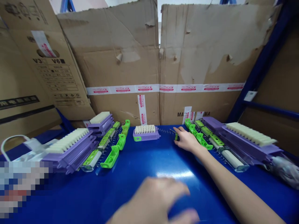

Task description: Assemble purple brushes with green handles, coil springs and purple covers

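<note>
My right hand (186,139) reaches to the back middle of the blue surface, thumb and fingers closed around a small green piece (176,136), mostly hidden. A thin metal spring (166,131) lies between that hand and a purple brush head (146,135) with cream bristles and a green end. Blurred by motion, my left hand (151,202) hovers in the foreground, thumb and fingers apart with nothing between them. Just right of my right hand stands a row of bright green clips (200,137).
Purple brush parts (70,149) are stacked at left, beside clear cases (92,160) with green pieces and more green clips (109,157). Similar purple parts (247,141) and cases (234,160) line the right. Cardboard (116,62) walls the back; a blue post (259,68) rises at right.
</note>
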{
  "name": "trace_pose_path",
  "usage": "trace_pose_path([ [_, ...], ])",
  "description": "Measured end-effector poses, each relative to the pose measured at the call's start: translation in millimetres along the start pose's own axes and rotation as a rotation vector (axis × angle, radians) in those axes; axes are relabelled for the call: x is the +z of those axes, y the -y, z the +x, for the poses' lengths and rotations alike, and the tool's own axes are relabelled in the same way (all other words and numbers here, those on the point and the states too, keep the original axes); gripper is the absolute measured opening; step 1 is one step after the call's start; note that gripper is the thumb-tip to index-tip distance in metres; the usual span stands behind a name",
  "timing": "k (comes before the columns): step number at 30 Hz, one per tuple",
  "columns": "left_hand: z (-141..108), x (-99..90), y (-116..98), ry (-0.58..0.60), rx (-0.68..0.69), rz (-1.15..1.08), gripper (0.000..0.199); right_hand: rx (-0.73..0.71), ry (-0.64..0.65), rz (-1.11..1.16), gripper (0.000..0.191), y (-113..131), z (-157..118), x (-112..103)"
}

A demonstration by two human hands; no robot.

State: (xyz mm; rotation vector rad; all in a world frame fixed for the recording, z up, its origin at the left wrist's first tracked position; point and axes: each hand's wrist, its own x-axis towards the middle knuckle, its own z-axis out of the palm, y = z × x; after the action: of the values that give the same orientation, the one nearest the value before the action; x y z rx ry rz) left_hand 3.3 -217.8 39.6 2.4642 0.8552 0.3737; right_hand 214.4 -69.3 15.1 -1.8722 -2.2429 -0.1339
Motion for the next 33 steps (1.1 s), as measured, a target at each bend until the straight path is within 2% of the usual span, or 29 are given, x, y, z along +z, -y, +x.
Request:
trace_pose_path([
  [2,24.7,-34.7,19.8,-0.285,-0.1,0.269,0.033,0.0,0.006,0.009,0.067,-0.9,0.0,-0.1],
  [3,38.2,-48.9,35.2,-0.372,-0.124,0.39,0.035,0.005,0.009,0.015,0.067,-1.5,0.0,-0.3],
  [5,63.0,-68.4,73.4,-0.468,-0.206,0.607,0.044,0.022,0.017,0.028,0.069,-2.6,-0.2,-1.1],
  [7,81.3,-75.8,113.9,-0.526,-0.272,0.751,0.061,0.035,0.021,0.046,0.07,-3.8,-0.2,-2.0],
  [9,91.8,-74.3,147.7,-0.583,-0.295,0.809,0.073,0.032,0.015,0.065,0.07,-5.5,0.0,-2.6],
  [12,96.4,-65.6,176.5,-0.608,-0.373,0.746,0.073,0.038,0.001,0.077,0.068,-9.5,1.3,-2.4],
  [16,92.4,-59.9,181.8,-0.687,-0.319,0.706,0.068,0.062,-0.014,0.053,0.066,-14.9,3.4,-0.8],
  [24,83.7,-62.7,172.2,-0.636,-0.311,0.729,0.062,0.043,-0.055,0.024,0.067,-20.2,3.9,-7.3],
  [33,83.8,-60.1,175.5,-0.709,-0.11,0.808,0.059,-0.008,-0.081,0.008,0.067,-20.7,1.5,-11.1],
])
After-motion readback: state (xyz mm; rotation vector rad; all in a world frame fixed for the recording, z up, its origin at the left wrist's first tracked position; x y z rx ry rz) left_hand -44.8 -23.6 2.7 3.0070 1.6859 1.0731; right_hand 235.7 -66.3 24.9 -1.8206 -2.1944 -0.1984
